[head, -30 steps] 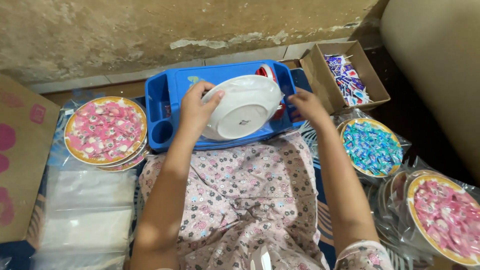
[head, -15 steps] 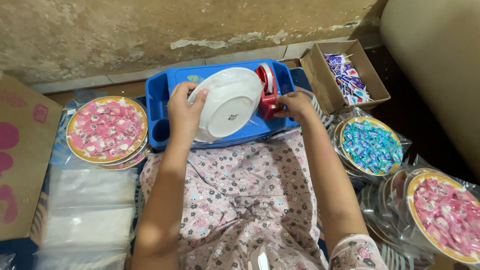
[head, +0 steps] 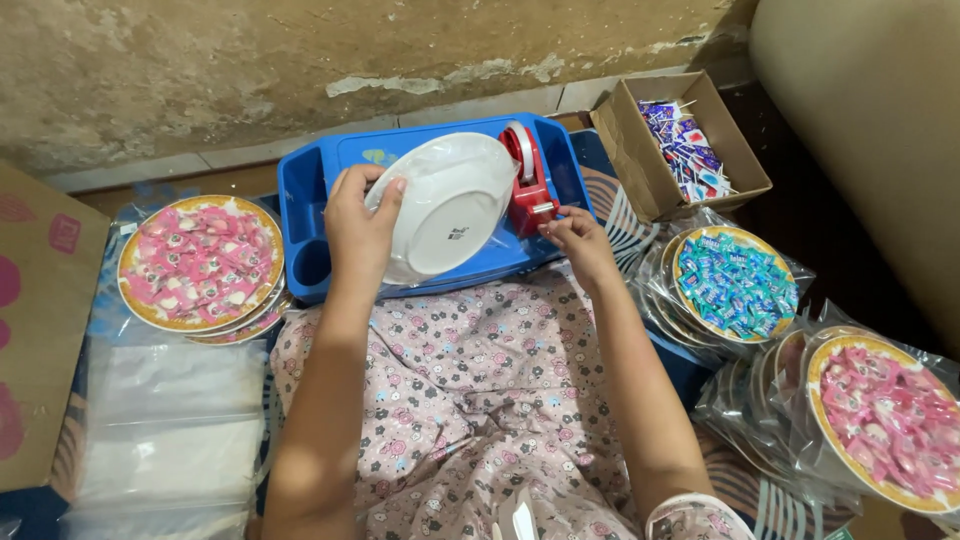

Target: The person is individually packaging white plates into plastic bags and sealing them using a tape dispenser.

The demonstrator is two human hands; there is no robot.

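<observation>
My left hand (head: pixel 362 228) grips the left rim of a white plate (head: pixel 450 205) wrapped in clear plastic, held bottom-up and tilted over a blue tray (head: pixel 310 190). A red tape dispenser (head: pixel 527 180) stands on the tray just right of the plate. My right hand (head: pixel 575 235) reaches to the dispenser's front end, fingertips pinched at the tape there. Both forearms stretch over my lap, covered in flowered pink cloth (head: pixel 460 400).
Plates of pink sweets in plastic (head: pixel 200 262) lie at the left, above a stack of clear bags (head: pixel 165 420). A cardboard box of small packets (head: pixel 685 145) sits at the right. Wrapped plates of blue sweets (head: pixel 735 285) and pink sweets (head: pixel 890 415) lie lower right.
The plate has shifted left and tipped, uncovering the red tape dispenser. My right hand left the plate's rim and moved to the dispenser's front end.
</observation>
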